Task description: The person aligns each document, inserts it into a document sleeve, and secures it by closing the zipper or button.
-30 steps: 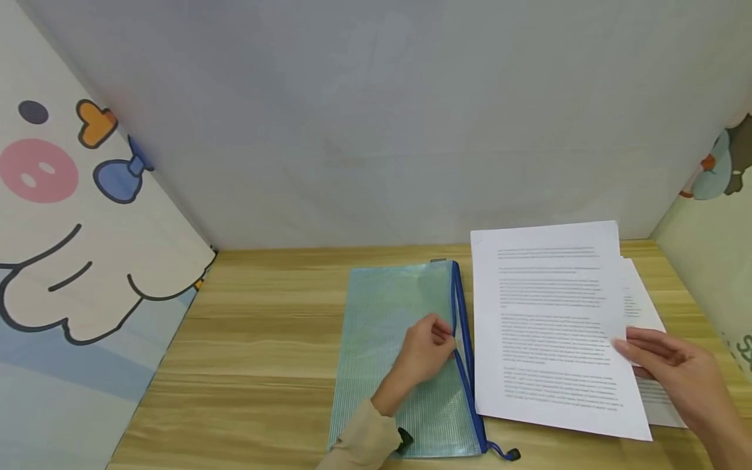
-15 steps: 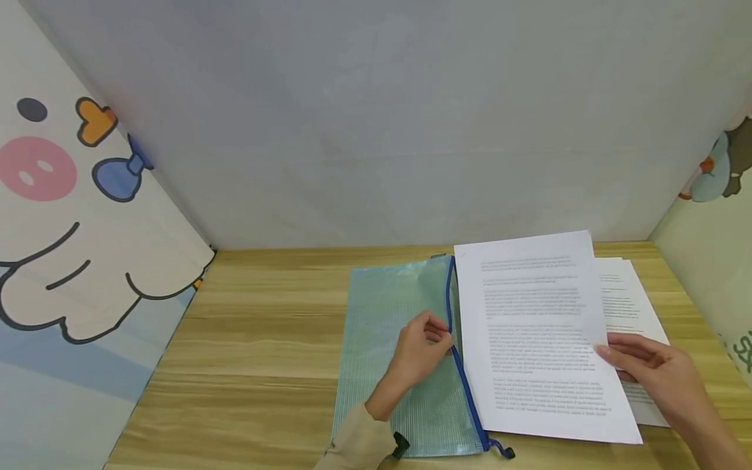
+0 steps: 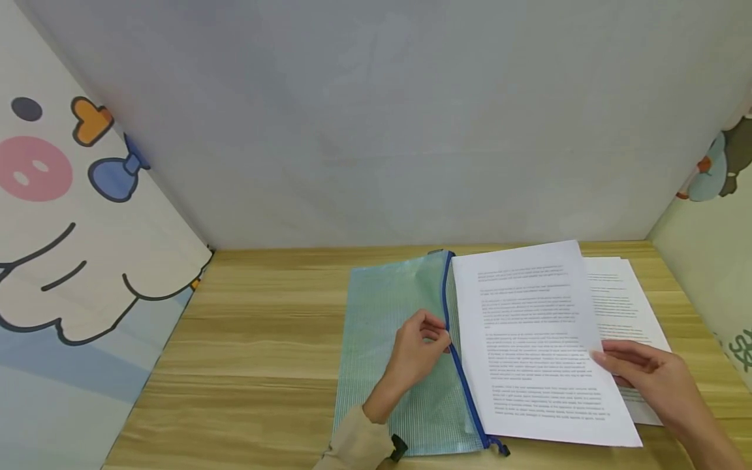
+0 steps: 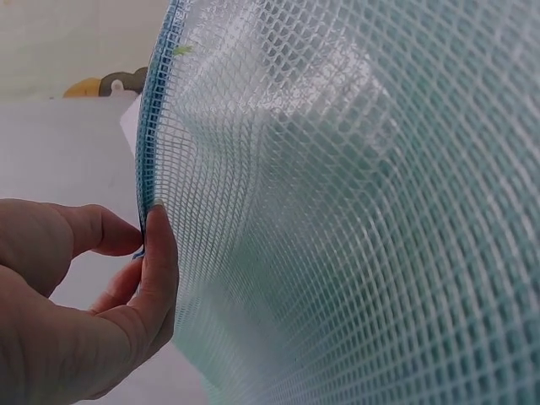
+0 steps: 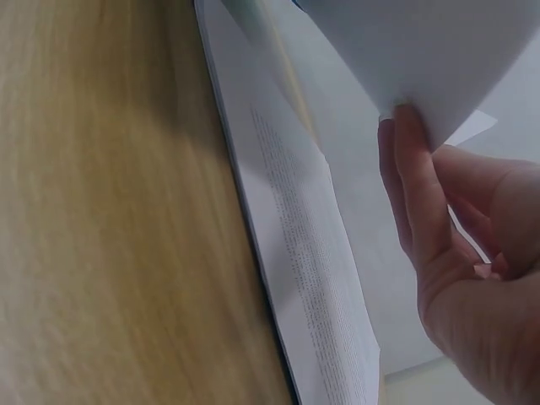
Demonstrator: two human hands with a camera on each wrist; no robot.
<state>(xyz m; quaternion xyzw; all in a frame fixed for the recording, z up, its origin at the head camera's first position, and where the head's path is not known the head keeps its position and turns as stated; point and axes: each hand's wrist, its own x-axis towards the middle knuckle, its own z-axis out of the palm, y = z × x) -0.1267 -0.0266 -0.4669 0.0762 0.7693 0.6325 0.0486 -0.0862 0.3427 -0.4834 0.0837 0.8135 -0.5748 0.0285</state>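
A pale green mesh zip pouch (image 3: 388,294) lies on the table with its blue-edged opening to the right. My left hand (image 3: 416,346) pinches the upper lip of that opening between thumb and fingers; the left wrist view shows the mesh (image 4: 337,211) lifted from the blue edge (image 4: 150,126). With thumb and fingers my right hand (image 3: 652,378) grips the right edge of a printed sheet (image 3: 529,339), raised above the table. The sheet's left edge runs right at the pouch's opening. In the right wrist view the sheet's underside (image 5: 430,51) rests against the fingers.
More printed pages (image 3: 623,294) lie in a stack on the wooden table (image 3: 258,339), partly under the held sheet and right hand. A zip pull (image 3: 502,449) hangs at the pouch's lower right corner. A grey wall (image 3: 411,130) stands behind.
My right hand has moved left with the sheet, bringing its left edge from beside the pouch up to the opening. The left hand has drawn the pouch's lip slightly left.
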